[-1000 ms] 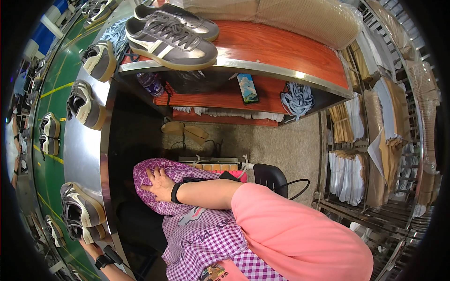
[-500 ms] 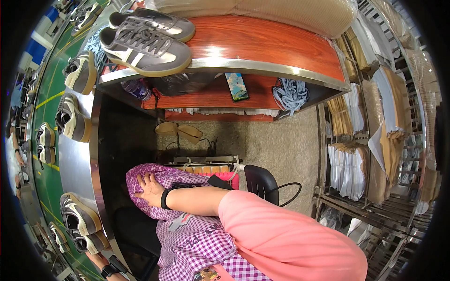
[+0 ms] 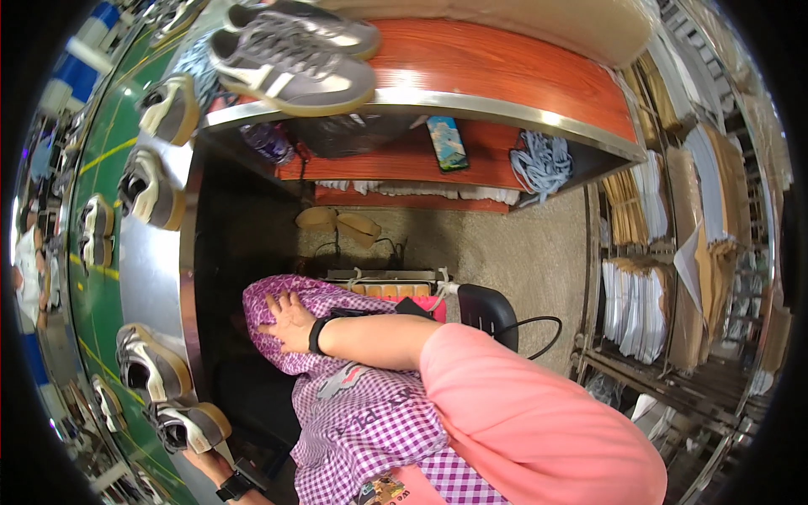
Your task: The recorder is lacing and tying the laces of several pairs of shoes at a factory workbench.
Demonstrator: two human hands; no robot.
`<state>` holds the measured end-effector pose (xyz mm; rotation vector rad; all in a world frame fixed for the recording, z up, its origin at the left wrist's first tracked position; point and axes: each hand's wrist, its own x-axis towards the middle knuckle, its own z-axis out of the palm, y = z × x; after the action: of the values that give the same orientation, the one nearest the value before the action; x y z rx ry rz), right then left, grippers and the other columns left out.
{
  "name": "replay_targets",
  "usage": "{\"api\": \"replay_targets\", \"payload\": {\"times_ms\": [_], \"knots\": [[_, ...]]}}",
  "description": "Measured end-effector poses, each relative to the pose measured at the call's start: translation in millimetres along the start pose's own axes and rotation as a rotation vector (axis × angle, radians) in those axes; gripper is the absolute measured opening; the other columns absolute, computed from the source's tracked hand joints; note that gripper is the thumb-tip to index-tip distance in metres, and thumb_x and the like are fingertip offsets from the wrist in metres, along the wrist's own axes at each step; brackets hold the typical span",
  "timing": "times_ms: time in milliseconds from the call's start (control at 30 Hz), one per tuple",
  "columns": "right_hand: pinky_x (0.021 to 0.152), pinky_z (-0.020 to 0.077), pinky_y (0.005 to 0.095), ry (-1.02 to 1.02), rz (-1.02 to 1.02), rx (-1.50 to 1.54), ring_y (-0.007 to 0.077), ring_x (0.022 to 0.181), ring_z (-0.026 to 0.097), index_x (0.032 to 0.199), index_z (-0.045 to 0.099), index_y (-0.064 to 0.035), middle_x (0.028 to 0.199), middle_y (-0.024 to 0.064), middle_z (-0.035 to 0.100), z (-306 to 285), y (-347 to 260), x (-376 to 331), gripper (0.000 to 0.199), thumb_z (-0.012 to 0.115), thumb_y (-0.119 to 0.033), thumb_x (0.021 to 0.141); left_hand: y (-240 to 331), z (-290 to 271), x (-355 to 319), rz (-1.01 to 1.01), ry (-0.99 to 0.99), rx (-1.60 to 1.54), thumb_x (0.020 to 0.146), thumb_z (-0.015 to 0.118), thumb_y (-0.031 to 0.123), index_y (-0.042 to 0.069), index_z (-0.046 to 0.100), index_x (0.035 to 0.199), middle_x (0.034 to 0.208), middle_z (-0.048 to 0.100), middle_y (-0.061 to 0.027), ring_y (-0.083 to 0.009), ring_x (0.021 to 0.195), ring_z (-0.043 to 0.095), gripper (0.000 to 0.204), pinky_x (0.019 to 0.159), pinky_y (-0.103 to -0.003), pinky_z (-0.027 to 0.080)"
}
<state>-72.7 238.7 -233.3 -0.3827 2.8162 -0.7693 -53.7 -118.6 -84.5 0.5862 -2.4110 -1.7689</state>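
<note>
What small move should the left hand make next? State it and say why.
Probably draw the nearest shoe off the metal bench: the left hand is against it at the bench's edge, while the right hand rests on purple cloth.

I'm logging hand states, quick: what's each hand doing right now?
Left hand: holding a gray-and-white shoe with a tan sole; grip partly hidden.
Right hand: open, spread over purple-and-white patterned cloth, grasping nothing visible.
</note>
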Motion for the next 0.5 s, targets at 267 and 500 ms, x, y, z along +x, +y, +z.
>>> {"api": "replay_targets", "payload": {"times_ms": [267,500], "knots": [[0.106,0.0351,0.0451,-0.284,-0.24,0.654,0.0424,0.129,0.04,0.133,0.048,-0.0003,0.141,0.0316,0.036,-78,-62,0,0.065,0.062,-0.043,0.087,-6,52,-98,0.05,0.204,0.263,0.071,0.05,0.002,-0.007,0.029,0.141,0.137,0.044,-0.0227,-0.0317,0.126,0.044,0.074,0.109,-0.036,0.03],[0.096,0.0465,0.0455,-0.503,-0.404,0.677,0.0453,0.114,0.054,0.144,0.012,0.0089,0.131,0.0331,0.044,-115,-139,-28,0.087,0.063,-0.018,0.079,24,107,-153,0.169,0.094,0.196,0.077,0.053,-0.004,-0.001,0.011,0.149,0.154,0.014,-0.0245,-0.0377,0.14,0.025,0.084,0.114,-0.043,0.025]]}}
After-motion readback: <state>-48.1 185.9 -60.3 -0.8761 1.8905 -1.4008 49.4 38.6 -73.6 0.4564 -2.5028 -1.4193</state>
